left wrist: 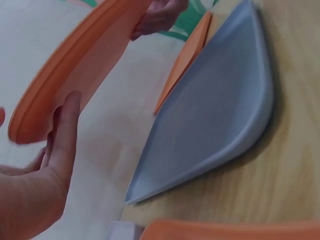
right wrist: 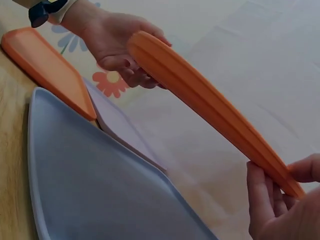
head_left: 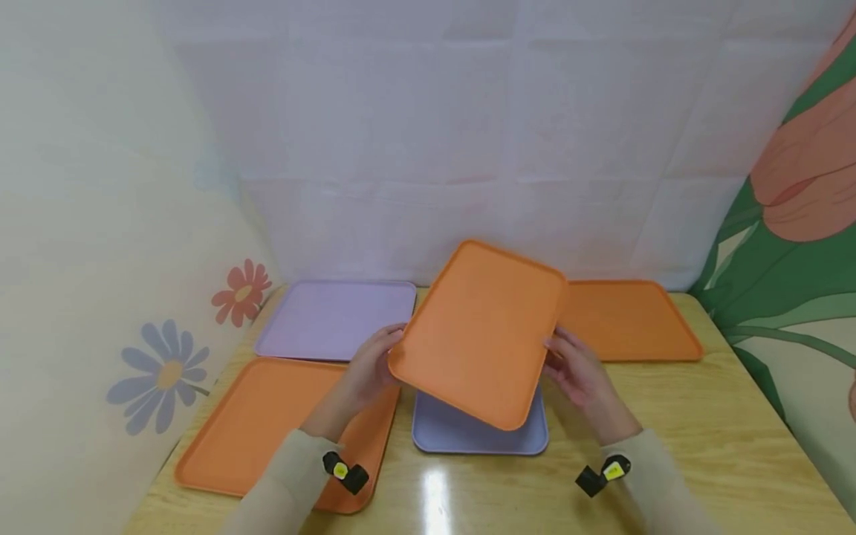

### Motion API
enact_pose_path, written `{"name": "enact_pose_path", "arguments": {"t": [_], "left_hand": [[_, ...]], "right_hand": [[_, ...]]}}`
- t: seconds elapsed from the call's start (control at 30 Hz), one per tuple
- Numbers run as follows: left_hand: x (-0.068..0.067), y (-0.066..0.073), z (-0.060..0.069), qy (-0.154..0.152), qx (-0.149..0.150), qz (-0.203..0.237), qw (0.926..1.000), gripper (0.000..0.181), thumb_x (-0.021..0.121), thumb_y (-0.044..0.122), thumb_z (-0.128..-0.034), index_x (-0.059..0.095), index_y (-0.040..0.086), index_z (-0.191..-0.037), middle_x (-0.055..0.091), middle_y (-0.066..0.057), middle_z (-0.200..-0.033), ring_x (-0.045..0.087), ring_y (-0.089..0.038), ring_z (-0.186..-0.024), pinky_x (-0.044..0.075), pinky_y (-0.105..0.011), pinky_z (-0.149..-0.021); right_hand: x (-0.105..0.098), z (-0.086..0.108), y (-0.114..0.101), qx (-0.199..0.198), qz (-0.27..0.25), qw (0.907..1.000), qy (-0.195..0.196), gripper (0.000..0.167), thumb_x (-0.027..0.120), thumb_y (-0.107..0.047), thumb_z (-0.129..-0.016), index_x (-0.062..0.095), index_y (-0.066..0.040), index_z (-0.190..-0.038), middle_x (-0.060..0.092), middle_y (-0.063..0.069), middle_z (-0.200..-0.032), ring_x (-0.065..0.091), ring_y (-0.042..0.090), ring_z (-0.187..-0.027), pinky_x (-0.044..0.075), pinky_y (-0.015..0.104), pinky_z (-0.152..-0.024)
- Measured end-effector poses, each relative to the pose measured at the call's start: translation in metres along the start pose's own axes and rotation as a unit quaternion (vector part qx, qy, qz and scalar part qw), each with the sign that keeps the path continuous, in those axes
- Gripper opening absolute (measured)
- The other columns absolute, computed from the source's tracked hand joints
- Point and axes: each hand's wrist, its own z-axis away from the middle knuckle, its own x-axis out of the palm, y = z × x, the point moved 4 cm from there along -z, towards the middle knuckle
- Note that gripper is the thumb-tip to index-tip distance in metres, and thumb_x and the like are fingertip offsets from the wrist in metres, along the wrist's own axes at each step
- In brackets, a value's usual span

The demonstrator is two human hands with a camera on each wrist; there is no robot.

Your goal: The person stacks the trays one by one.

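An orange tray [head_left: 483, 334] is held up, tilted, between both hands; the wrist views show its edge and underside. The left hand [head_left: 371, 369] grips its left edge, thumb on the near face, fingers behind and below [left wrist: 45, 180]. On the opposite edge, the right hand [head_left: 583, 371] pinches it between thumb and fingers, which the right wrist view shows around the tray's rim [right wrist: 220, 115]. Beneath lies a blue-grey tray [head_left: 478, 435] flat on the table, its far part hidden by the held tray in the head view.
On the wooden table [head_left: 722, 431] a lilac tray [head_left: 337, 319] lies at the back left. A larger orange tray [head_left: 267, 423] is in front of it, partly under the left forearm. Another orange tray [head_left: 628, 319] lies at the back right. A white cloth [head_left: 468, 148] hangs behind.
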Motion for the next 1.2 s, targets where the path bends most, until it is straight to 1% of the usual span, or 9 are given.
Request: {"name": "enact_pose_path", "arguments": {"t": [0.07,0.17,0.27,0.4,0.47,0.6,0.73,1.0,1.2], "left_hand": [[-0.003,0.002,-0.002,-0.021,-0.016,-0.046,0.9986,0.053,0.043,0.025,-0.105,0.033,-0.001,-0.15,0.064,0.006,-0.111,0.066,-0.011,-0.095,0.057,-0.033,-0.077],[-0.006,0.004,-0.006,-0.031,-0.035,-0.099,0.9939,0.057,0.048,0.026,-0.1049,0.033,0.0,-0.154,0.062,-0.002,-0.119,0.064,-0.013,-0.098,0.057,-0.032,-0.079],[-0.008,0.002,-0.01,-0.038,-0.049,-0.131,0.9895,0.059,0.05,0.025,-0.1051,0.031,0.004,-0.157,0.05,-0.016,-0.141,0.056,-0.026,-0.118,0.056,-0.036,-0.083],[-0.01,-0.001,-0.014,-0.047,-0.056,-0.147,0.9865,0.063,0.052,0.022,-0.1043,0.026,0.004,-0.159,0.025,-0.022,-0.161,0.036,-0.04,-0.14,0.054,-0.038,-0.087],[-0.012,-0.003,-0.016,-0.049,-0.055,-0.15,0.9859,0.063,0.052,0.018,-0.1034,0.026,0.003,-0.159,0.026,-0.023,-0.16,0.041,-0.038,-0.134,0.054,-0.037,-0.083],[-0.013,-0.006,-0.017,-0.06,-0.047,-0.156,0.9847,0.064,0.054,0.011,-0.1013,0.026,-0.001,-0.157,0.04,-0.02,-0.14,0.05,-0.024,-0.111,0.056,-0.035,-0.074],[-0.014,-0.009,-0.018,-0.061,-0.05,-0.158,0.9843,0.063,0.054,0.008,-0.1006,0.025,-0.002,-0.156,0.042,-0.018,-0.134,0.05,-0.023,-0.108,0.056,-0.035,-0.071],[-0.016,-0.023,-0.025,-0.058,-0.053,-0.14,0.987,0.062,0.054,0.003,-0.0984,0.026,-0.005,-0.154,0.046,-0.016,-0.127,0.054,-0.02,-0.103,0.058,-0.037,-0.071],[-0.014,-0.03,-0.029,-0.051,-0.056,-0.141,0.9871,0.063,0.054,0.001,-0.0966,0.027,-0.007,-0.152,0.048,-0.016,-0.122,0.056,-0.019,-0.097,0.058,-0.035,-0.067]], "right_hand": [[-0.003,0.0,-0.002,0.008,0.015,0.9996,-0.021,0.05,0.042,0.002,-0.101,0.034,0.0,-0.15,0.07,-0.006,-0.092,0.068,0.009,-0.084,0.058,0.025,-0.076],[-0.006,0.001,-0.004,0.015,0.024,0.9988,-0.04,0.041,0.043,0.004,-0.1,0.043,-0.001,-0.141,0.071,-0.004,-0.09,0.068,0.009,-0.081,0.058,0.026,-0.075],[-0.007,0.001,-0.005,0.017,0.038,0.9972,-0.062,0.036,0.045,0.005,-0.098,0.049,0.0,-0.133,0.073,-0.002,-0.09,0.069,0.009,-0.08,0.059,0.027,-0.075],[-0.008,-0.001,-0.005,0.022,0.059,0.9939,-0.09,0.048,0.046,0.005,-0.099,0.036,0.01,-0.145,0.074,-0.002,-0.093,0.07,0.01,-0.083,0.059,0.028,-0.075],[-0.008,-0.002,-0.005,0.028,0.072,0.9919,-0.101,0.055,0.046,0.004,-0.099,0.027,0.013,-0.15,0.074,-0.003,-0.094,0.07,0.009,-0.084,0.059,0.028,-0.075],[-0.012,-0.009,-0.003,0.044,0.103,0.9872,-0.114,0.063,0.046,0.001,-0.101,0.016,0.014,-0.154,0.073,-0.004,-0.095,0.07,0.009,-0.085,0.059,0.029,-0.075],[-0.016,-0.017,-0.001,0.053,0.135,0.983,-0.113,0.066,0.046,-0.001,-0.102,0.01,0.013,-0.156,0.069,-0.006,-0.096,0.068,0.008,-0.086,0.059,0.028,-0.074],[-0.023,-0.029,0.006,0.061,0.196,0.9755,-0.079,0.065,0.051,-0.003,-0.102,0.017,0.012,-0.156,0.063,-0.005,-0.097,0.066,0.006,-0.086,0.059,0.028,-0.075],[-0.027,-0.034,0.012,0.065,0.236,0.9679,-0.057,0.062,0.054,-0.005,-0.101,0.026,0.011,-0.154,0.062,0.002,-0.106,0.065,0.009,-0.088,0.059,0.029,-0.076]]}}
